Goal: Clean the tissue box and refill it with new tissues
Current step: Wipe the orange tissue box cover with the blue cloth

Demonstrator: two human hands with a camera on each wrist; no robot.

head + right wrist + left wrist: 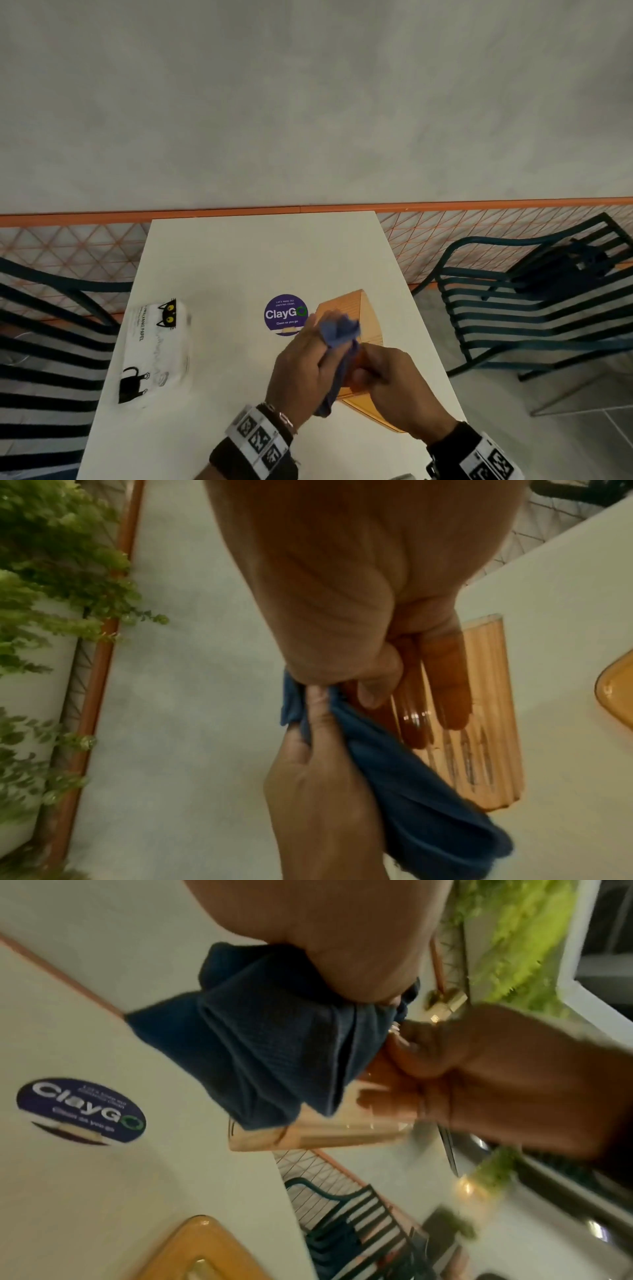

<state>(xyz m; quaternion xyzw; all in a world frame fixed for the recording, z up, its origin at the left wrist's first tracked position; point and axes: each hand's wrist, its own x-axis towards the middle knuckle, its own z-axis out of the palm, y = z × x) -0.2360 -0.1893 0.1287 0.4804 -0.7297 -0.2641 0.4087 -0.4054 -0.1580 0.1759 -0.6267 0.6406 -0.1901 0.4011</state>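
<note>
A ribbed, see-through orange tissue box (363, 308) is held tilted over the white table (239, 260). My right hand (376, 370) grips its wall, fingers (448, 685) showing through the plastic from inside and thumb outside. My left hand (322, 346) holds a bunched blue cloth (339, 330) and presses it against the box beside the right thumb. The cloth (267, 1042) drapes over the box's edge (308, 1137). A white tissue pack (154, 353) with black cat prints lies at the table's left.
A second smooth orange piece (373, 413) lies on the table under my wrists. A round purple sticker (286, 315) marks the table's middle. Dark slatted chairs stand at the left (51, 342) and right (534, 301). A grey wall runs behind the table.
</note>
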